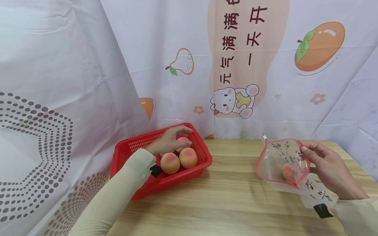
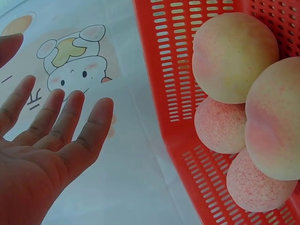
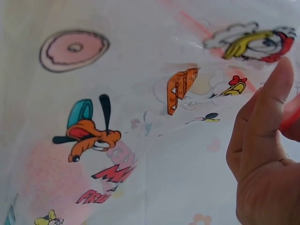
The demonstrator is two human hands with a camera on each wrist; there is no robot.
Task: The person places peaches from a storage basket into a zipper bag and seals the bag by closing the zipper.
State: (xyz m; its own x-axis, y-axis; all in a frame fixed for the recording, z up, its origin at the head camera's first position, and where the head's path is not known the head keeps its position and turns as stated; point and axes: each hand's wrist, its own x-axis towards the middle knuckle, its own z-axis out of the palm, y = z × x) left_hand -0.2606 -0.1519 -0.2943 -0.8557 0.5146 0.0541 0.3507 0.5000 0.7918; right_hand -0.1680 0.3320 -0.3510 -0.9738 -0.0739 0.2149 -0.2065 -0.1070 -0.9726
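Observation:
My left hand (image 1: 170, 141) is over the red plastic basket (image 1: 174, 182), its fingers loosely bent above several peaches. Nothing lies in its palm in the left wrist view. Two larger peaches (image 1: 170, 163) are yellowish with a pink blush; two smaller pink speckled peaches (image 2: 220, 125) sit beside them. On the right, my right hand (image 1: 332, 168) pinches the red-edged mouth of a clear zip bag (image 1: 273, 164) printed with cartoon figures. The bag's mouth gapes, and one pink peach (image 1: 288, 173) lies inside it. In the right wrist view that peach shows blurred through the plastic.
The basket stands on a wooden table (image 1: 230, 196), left of the bag. White printed cloth (image 1: 183, 95) hangs behind the table, and another dotted cloth (image 1: 53, 131) hangs along the left side. A white zip slider (image 1: 264, 135) sticks out at the bag's far corner.

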